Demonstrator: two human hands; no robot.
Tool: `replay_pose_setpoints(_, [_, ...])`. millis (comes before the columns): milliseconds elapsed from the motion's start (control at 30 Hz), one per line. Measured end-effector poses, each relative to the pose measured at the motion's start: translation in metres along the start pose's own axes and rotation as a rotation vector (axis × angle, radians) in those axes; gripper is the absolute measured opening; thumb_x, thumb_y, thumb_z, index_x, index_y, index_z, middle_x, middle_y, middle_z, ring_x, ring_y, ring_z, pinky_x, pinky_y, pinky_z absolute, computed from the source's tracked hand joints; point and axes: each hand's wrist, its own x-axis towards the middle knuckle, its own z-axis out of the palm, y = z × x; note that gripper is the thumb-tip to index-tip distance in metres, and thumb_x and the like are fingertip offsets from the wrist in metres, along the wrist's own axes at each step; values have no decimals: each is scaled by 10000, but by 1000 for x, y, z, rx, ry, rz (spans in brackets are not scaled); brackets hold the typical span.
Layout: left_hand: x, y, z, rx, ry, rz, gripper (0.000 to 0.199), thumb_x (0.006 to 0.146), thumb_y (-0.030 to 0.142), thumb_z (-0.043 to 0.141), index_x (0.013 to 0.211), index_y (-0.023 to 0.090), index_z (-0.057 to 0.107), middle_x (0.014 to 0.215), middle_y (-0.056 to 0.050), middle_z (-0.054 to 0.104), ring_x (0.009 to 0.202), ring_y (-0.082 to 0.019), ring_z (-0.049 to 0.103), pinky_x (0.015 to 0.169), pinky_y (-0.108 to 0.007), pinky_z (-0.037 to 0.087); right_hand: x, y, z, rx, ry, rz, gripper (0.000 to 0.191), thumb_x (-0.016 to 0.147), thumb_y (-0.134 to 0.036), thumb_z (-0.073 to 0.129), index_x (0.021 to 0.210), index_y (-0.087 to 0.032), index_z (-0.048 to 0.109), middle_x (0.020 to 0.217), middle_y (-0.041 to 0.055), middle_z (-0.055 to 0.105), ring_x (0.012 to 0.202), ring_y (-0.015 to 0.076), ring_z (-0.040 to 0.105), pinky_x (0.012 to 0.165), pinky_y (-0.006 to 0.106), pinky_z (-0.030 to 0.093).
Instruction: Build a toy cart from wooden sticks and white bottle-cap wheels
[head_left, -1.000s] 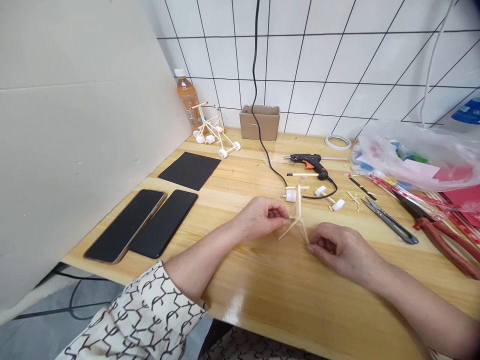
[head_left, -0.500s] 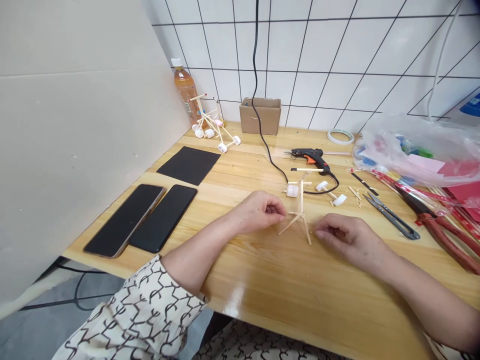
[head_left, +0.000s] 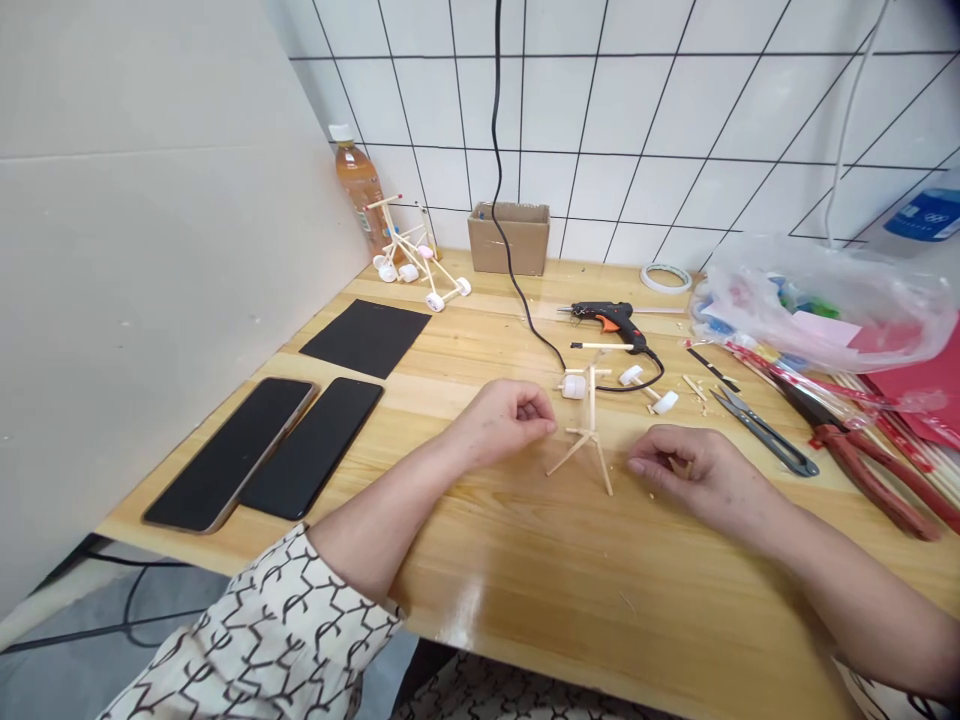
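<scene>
A small frame of pale wooden sticks (head_left: 592, 400) stands on the wooden table, two legs splayed toward me and a dark-tipped stick across its top. A white wheel piece (head_left: 574, 387) is at its left side. Just left of the frame is my left hand (head_left: 514, 425), fingers curled together and apart from the sticks; what they may pinch is too small to make out. My right hand (head_left: 686, 465) rests right of the frame, thumb and fingertips together, also not touching it. Beyond lies a stick axle with two white wheels (head_left: 649, 390).
Behind the frame lies a black glue gun (head_left: 611, 318) with its cord. Snips (head_left: 765, 430), red-handled pliers (head_left: 862, 460) and a plastic bag (head_left: 825, 300) are at right. Two phones (head_left: 229, 455), a black sheet (head_left: 366, 338), a stick model (head_left: 411, 250), a bottle (head_left: 358, 185) and a cardboard box (head_left: 510, 240) are left and behind.
The camera view has shifted slightly, moving the whole scene a little left. My right hand is slightly farther from the stick frame; otherwise both hands keep nearly the same pose.
</scene>
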Motion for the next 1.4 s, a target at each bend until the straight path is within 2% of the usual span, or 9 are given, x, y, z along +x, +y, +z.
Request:
replay_pose_setpoints(133, [4, -3, 0, 6, 166, 26, 172, 652, 216, 656, 786, 131, 591, 608, 37, 518, 522, -67, 445, 497, -178, 370, -3, 6, -15, -114, 36, -4, 290, 855, -372, 432, 674, -202, 581, 616, 6, 593, 571, 143, 526, 542, 257, 394])
replay_pose_setpoints(333, [18, -6, 6, 66, 238, 158, 357, 641, 188, 673, 992, 158, 614, 825, -15, 581, 667, -94, 495, 624, -200, 417, -2, 26, -38, -95, 246, 162, 432, 824, -549, 410, 587, -210, 532, 488, -24, 417, 475, 123, 396, 457, 255, 292])
replay_pose_setpoints(433, [27, -8, 9, 91, 257, 198, 377, 641, 173, 668, 1015, 163, 626, 877, -31, 599, 709, -108, 506, 656, -209, 425, 6, 37, -39, -181, 407, 267, 407, 772, -582, 467, 631, -207, 537, 534, -9, 476, 510, 139, 443, 475, 263, 314])
replay_pose_setpoints(500, [32, -8, 10, 95, 271, 208, 362, 649, 174, 664, 1009, 158, 637, 872, -33, 604, 703, -108, 503, 660, -211, 426, 12, 43, -36, -241, 451, 281, 374, 719, -573, 537, 733, -199, 555, 671, 24, 577, 608, 173, 523, 528, 277, 368])
replay_pose_setpoints(600, [36, -5, 11, 85, 282, 228, 317, 649, 155, 663, 966, 150, 658, 857, -28, 608, 674, -95, 493, 650, -204, 426, 20, 49, -27, -275, 391, 297, 389, 687, -537, 580, 865, -192, 566, 809, 56, 629, 702, 208, 578, 569, 293, 402])
replay_pose_setpoints(833, [43, 3, 15, 31, 265, 186, 202, 607, 93, 656, 803, 128, 689, 672, 9, 583, 585, -82, 478, 611, -207, 416, 27, 57, -18, -227, 312, 242, 225, 741, -365, 536, 893, -205, 579, 731, 35, 628, 664, 185, 572, 584, 287, 404])
replay_pose_setpoints(1033, [48, 1, 19, -148, 240, 143, 90, 631, 122, 637, 710, 113, 680, 641, -13, 631, 590, -107, 547, 587, -212, 429, 21, 51, -27, -158, 287, 172, 306, 783, -382, 460, 970, -179, 591, 757, 45, 628, 610, 160, 546, 555, 272, 422])
replay_pose_setpoints(1167, [48, 2, 17, -216, 246, 131, 59, 633, 120, 629, 665, 112, 679, 647, -27, 660, 607, -119, 585, 606, -217, 448, 15, 46, -36, -93, 303, 165, 326, 770, -414, 442, 903, -175, 619, 729, 47, 622, 616, 170, 547, 541, 275, 426])
replay_pose_setpoints(1400, [47, 5, 2, -313, 329, 117, 61, 599, 136, 665, 650, 108, 684, 581, -6, 642, 526, -89, 537, 551, -206, 423, 5, 63, -53, 8, 207, 280, 309, 709, -442, 504, 855, -197, 625, 780, 45, 654, 713, 209, 579, 630, 317, 444])
